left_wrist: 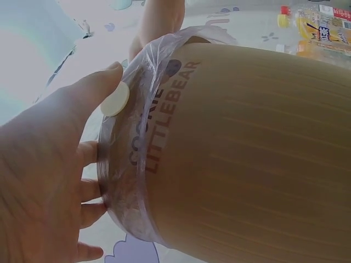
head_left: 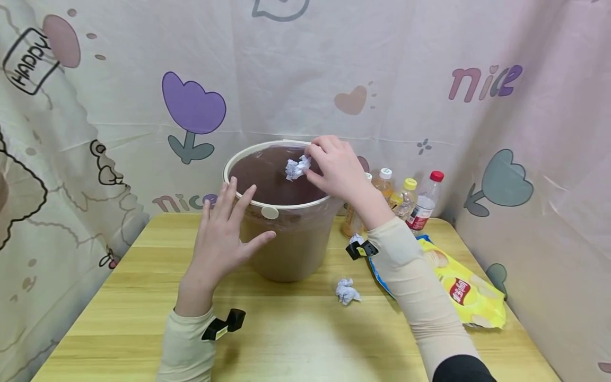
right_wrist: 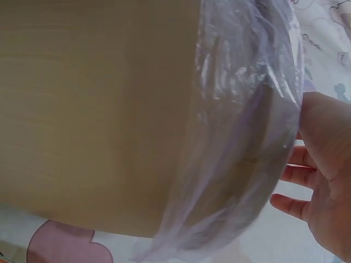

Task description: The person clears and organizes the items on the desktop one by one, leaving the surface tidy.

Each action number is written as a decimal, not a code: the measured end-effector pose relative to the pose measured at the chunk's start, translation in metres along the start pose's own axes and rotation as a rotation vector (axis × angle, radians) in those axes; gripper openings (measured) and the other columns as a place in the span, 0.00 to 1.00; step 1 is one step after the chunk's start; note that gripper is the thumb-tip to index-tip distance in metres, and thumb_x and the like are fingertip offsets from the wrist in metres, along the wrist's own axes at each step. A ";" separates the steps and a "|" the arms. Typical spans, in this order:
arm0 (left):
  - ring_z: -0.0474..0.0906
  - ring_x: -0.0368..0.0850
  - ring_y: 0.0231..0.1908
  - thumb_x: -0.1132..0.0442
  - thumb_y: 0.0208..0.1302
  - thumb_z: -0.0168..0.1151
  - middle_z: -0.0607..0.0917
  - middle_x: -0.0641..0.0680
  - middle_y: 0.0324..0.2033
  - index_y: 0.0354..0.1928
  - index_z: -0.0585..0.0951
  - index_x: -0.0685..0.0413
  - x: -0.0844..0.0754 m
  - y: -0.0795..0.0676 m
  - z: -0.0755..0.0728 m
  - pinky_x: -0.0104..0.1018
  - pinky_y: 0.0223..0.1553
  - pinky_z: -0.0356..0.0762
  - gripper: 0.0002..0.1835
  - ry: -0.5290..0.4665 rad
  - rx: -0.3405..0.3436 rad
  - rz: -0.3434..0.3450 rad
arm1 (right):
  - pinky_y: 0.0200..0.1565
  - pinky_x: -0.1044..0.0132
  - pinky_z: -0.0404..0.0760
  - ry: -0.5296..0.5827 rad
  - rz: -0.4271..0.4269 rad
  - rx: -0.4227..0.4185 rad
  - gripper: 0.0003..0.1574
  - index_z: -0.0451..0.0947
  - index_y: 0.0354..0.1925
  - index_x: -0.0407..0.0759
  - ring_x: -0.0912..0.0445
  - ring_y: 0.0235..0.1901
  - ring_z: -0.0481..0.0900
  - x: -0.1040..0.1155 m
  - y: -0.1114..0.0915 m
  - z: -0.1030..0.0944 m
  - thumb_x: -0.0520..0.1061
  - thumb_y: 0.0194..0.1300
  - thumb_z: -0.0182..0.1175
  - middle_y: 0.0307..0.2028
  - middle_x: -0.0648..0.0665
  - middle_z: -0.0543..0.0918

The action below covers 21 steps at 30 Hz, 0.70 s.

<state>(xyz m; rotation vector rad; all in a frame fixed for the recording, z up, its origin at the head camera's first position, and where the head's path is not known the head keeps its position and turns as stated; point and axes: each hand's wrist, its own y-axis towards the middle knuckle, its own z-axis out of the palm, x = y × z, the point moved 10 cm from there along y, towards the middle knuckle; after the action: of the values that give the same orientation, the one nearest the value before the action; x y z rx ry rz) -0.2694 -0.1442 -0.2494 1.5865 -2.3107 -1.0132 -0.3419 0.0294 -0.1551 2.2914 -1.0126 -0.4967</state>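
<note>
A brown trash bin (head_left: 291, 249) with a pale rim and a clear plastic liner (left_wrist: 129, 181) stands on the table. Over its mouth, my right hand (head_left: 340, 168) pinches a crumpled paper ball (head_left: 297, 167) between thumb and fingers. In the right wrist view the bin's wall hides that paper, and the right hand (right_wrist: 329, 175) shows past the rim. My left hand (head_left: 220, 239) is spread with straight fingers at the near left of the rim. Seen from the left wrist, its fingertips lie right at the lined rim. Another crumpled paper ball (head_left: 348, 292) lies on the table right of the bin.
Several plastic bottles (head_left: 422, 204) with coloured caps stand behind my right forearm. A yellow chip bag (head_left: 470, 292) lies at the table's right side, partly under that arm. One more paper ball (head_left: 356, 240) sits near my right wrist. A printed curtain (head_left: 296, 69) surrounds the table (head_left: 119, 313).
</note>
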 end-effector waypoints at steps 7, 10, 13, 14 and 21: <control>0.45 0.58 0.77 0.31 0.52 0.62 0.51 0.58 0.77 0.75 0.55 0.35 0.000 0.000 0.000 0.69 0.70 0.43 0.51 0.010 -0.011 0.007 | 0.56 0.47 0.72 -0.008 0.037 0.069 0.15 0.76 0.45 0.44 0.46 0.57 0.73 -0.004 0.005 0.014 0.49 0.62 0.62 0.49 0.44 0.78; 0.44 0.56 0.77 0.31 0.52 0.62 0.51 0.57 0.77 0.75 0.55 0.35 0.000 0.000 0.000 0.68 0.71 0.42 0.50 0.011 -0.012 0.007 | 0.56 0.47 0.72 -0.013 0.050 0.089 0.18 0.76 0.49 0.44 0.46 0.58 0.72 -0.005 0.005 0.016 0.51 0.63 0.62 0.51 0.44 0.77; 0.44 0.55 0.77 0.30 0.52 0.61 0.52 0.57 0.77 0.75 0.55 0.34 0.000 0.000 0.000 0.68 0.71 0.42 0.50 0.010 -0.013 0.007 | 0.55 0.47 0.73 -0.014 0.043 0.062 0.21 0.76 0.51 0.44 0.46 0.58 0.73 -0.005 0.002 0.011 0.52 0.64 0.62 0.52 0.43 0.78; 0.44 0.55 0.77 0.30 0.52 0.61 0.52 0.57 0.77 0.75 0.55 0.34 0.001 0.000 0.000 0.68 0.71 0.41 0.50 0.009 -0.013 0.007 | 0.55 0.47 0.73 -0.007 0.041 0.042 0.22 0.76 0.51 0.43 0.46 0.58 0.73 -0.005 -0.001 0.008 0.52 0.63 0.62 0.52 0.42 0.78; 0.47 0.55 0.77 0.30 0.54 0.59 0.54 0.55 0.76 0.75 0.56 0.34 0.000 0.001 -0.002 0.68 0.71 0.40 0.48 0.015 -0.033 0.022 | 0.55 0.46 0.72 0.071 0.063 -0.133 0.21 0.78 0.51 0.42 0.45 0.58 0.74 -0.008 -0.029 -0.024 0.50 0.62 0.64 0.52 0.41 0.79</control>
<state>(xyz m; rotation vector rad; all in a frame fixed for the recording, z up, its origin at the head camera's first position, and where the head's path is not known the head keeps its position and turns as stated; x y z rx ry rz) -0.2697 -0.1450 -0.2477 1.5479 -2.2845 -1.0251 -0.3185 0.0600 -0.1540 2.1386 -0.9838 -0.4406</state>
